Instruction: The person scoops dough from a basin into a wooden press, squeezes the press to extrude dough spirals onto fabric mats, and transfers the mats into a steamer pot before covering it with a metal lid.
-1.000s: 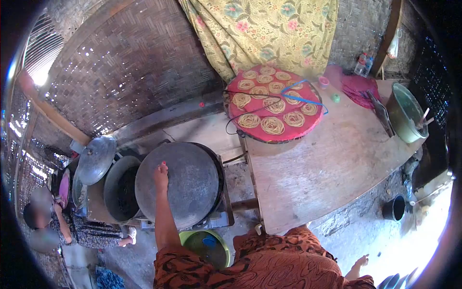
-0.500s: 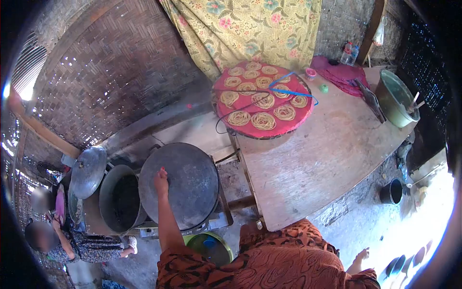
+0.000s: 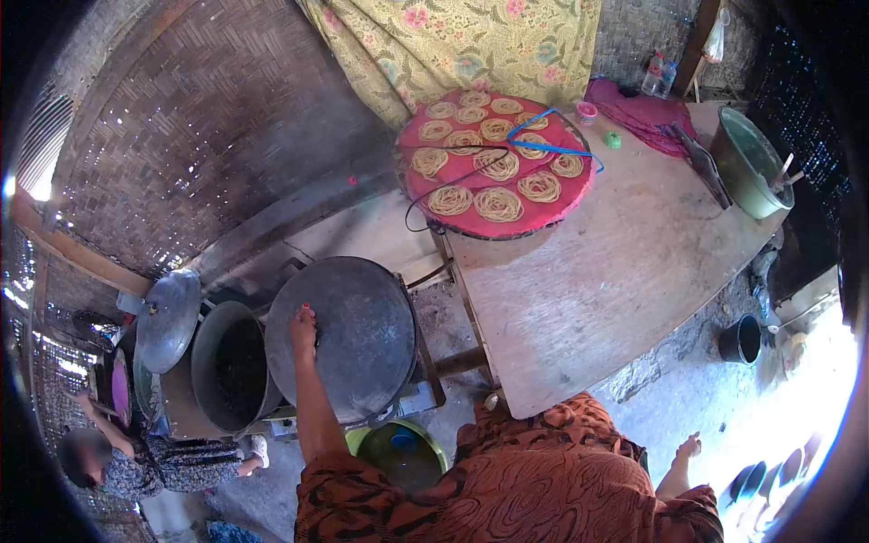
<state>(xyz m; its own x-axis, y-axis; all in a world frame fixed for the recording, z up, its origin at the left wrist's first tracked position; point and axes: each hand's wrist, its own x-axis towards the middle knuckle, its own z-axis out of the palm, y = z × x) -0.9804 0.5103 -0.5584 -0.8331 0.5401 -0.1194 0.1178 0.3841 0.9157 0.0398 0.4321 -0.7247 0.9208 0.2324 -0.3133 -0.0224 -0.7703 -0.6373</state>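
My left hand (image 3: 304, 331) is closed around the handle of a large, round, dark metal pot lid (image 3: 358, 348). The lid covers the mouth of a pot on the stove, and most of that pot is hidden beneath it. My right hand (image 3: 690, 446) hangs out to my right over the floor. Its fingers look loosely apart, with nothing seen in them. Left of the lid stands a deep open pot (image 3: 231, 366), dark inside. Another metal lid (image 3: 169, 319) leans upright beside it.
A red cloth-covered round tray (image 3: 548, 213) of coiled noodle nests sits on the wooden table (image 3: 579, 308). Below the stove is a green basin (image 3: 398, 462). A green tub (image 3: 756, 172) stands at the table's far right, a black bucket (image 3: 740, 339) on the floor. Another person (image 3: 181, 462) is at left.
The view has shifted slightly, and the lid sits a little higher in it with my left hand still on its handle. The person at left has moved an arm. My right hand appears higher.
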